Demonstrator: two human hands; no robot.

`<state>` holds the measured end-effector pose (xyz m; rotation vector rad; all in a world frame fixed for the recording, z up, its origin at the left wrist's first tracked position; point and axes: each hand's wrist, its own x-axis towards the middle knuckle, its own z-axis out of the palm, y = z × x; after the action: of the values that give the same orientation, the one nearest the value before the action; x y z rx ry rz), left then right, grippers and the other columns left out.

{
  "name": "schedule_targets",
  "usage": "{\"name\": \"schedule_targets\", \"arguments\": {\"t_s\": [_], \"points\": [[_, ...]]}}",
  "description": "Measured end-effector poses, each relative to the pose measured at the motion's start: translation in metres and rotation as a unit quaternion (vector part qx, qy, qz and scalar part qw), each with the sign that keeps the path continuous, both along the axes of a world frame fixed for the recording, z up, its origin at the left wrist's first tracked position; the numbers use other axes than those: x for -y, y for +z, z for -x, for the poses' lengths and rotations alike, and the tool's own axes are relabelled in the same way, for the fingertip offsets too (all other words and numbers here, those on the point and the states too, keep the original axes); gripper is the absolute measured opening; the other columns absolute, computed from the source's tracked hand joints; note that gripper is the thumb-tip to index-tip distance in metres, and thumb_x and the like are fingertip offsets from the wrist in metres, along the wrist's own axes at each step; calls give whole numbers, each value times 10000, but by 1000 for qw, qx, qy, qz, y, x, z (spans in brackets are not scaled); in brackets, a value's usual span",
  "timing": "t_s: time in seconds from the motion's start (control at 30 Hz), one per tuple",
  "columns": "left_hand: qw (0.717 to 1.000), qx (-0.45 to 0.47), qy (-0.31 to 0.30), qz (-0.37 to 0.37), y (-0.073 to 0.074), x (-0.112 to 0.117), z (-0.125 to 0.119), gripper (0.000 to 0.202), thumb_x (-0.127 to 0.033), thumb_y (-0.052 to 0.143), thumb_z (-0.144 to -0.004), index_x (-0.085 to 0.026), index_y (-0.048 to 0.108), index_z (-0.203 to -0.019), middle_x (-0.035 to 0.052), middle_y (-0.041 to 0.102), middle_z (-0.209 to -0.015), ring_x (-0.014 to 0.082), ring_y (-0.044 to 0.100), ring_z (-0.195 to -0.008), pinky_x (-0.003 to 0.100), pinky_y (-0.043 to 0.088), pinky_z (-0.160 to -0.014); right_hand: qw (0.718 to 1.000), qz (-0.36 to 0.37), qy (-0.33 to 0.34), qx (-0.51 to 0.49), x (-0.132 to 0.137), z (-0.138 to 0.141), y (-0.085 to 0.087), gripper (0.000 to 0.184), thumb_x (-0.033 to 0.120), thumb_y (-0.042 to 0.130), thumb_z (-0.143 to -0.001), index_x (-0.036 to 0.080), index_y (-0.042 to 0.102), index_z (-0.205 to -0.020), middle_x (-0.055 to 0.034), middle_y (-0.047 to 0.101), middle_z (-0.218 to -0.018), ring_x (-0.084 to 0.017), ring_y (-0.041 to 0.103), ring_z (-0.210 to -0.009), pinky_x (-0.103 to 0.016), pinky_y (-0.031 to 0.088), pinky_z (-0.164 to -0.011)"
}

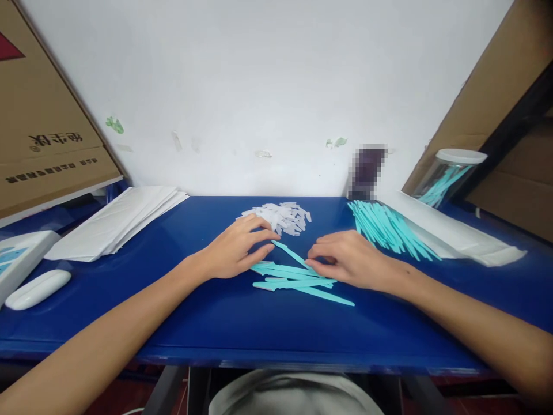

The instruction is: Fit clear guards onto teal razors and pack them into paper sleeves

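Observation:
A teal eyebrow razor [290, 252] slants between my two hands. My right hand [345, 259] is closed, with thumb and forefinger pinching its lower right end. At its upper left end, the thumb and forefinger of my left hand [242, 245] come together around the tip; whether a small cap is between them cannot be made out. Several more teal razors [298, 283] lie crossed on the blue table just below both hands. Behind my left hand is a heap of small whitish translucent blade caps [287, 218].
A large pile of teal razors [389, 230] lies at the right, beside white plastic bags [453, 230] and a lidded clear jar [447, 178] holding more razors. White sheets or bags [116, 222], a white mouse-shaped object [38, 289] and a cardboard box [52, 115] occupy the left.

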<state>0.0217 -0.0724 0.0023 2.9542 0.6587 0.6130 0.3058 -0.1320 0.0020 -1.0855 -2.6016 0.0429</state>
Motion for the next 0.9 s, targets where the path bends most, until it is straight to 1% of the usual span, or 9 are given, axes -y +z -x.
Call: {"name": "schedule_targets", "arguments": {"t_s": [0.07,0.13,0.2,0.27,0.33,0.47,0.67,0.77,0.9], "points": [[1000,-13,-1,13,-1,3,-2,372,-370,407,-1069,-205,629,-1316,126,604,-1236,266,553,-1141,432,451,-985,994,-64,-9,-89,4,-2,-2,275,379,573,-940,179,658,-770,21,545,-591,-111,484,-542,-263,298,-568],[999,-26,2,31,-3,5,-4,412,-393,414,-1067,-231,557,-1417,138,572,-1322,288,531,-1202,455,442,-1015,986,-92,-5,-137,9,-4,-1,240,373,589,-897,172,654,-782,34,495,-566,-110,458,-525,-260,307,-561],[998,-37,1,47,-5,7,-5,468,-427,429,-1061,-266,474,-1498,145,509,-1434,315,480,-1294,488,416,-1061,990,-73,14,-121,13,-3,-1,209,333,557,-913,168,664,-840,23,531,-613,-112,469,-548,-260,316,-570],[997,-51,-7,55,-7,8,-7,505,-458,442,-1056,-298,428,-1535,143,435,-1524,337,414,-1375,517,379,-1100,997,-39,33,-64,16,1,-2,223,329,539,-953,174,669,-856,6,581,-682,-111,478,-576,-264,312,-584],[996,-73,-18,54,-8,9,-8,475,-467,442,-1055,-315,481,-1503,134,402,-1558,349,378,-1407,534,348,-1116,999,-16,46,-3,18,6,-5,259,371,556,-965,179,662,-827,-5,600,-731,-112,475,-591,-273,297,-592],[994,-98,-18,53,-7,7,-9,395,-442,417,-1067,-285,645,-1349,124,554,-1391,321,468,-1300,498,340,-1085,997,-2,57,58,22,13,-8,295,376,559,-966,181,621,-753,-3,591,-715,-121,478,-603,-290,276,-600],[996,-77,-15,51,-3,4,-6,343,-386,447,-1064,-234,724,-1199,86,667,-1122,245,581,-1072,425,349,-1005,995,16,60,72,25,14,-4,271,337,546,-980,186,622,-768,7,615,-688,-123,494,-588,-297,289,-602],[996,-63,-14,60,-2,3,-6,346,-371,437,-1070,-206,695,-1231,73,706,-1090,224,608,-1020,407,364,-983,995,-9,62,75,22,13,-8,274,340,532,-1001,185,660,-815,-3,648,-710,-129,520,-594,-300,308,-615],[997,-53,-3,61,-2,3,-7,389,-398,428,-1069,-178,657,-1294,95,712,-1100,240,609,-1026,397,401,-954,993,-70,64,71,19,11,-13,313,349,497,-1033,177,693,-860,-21,679,-743,-140,553,-619,-303,325,-637]]}}
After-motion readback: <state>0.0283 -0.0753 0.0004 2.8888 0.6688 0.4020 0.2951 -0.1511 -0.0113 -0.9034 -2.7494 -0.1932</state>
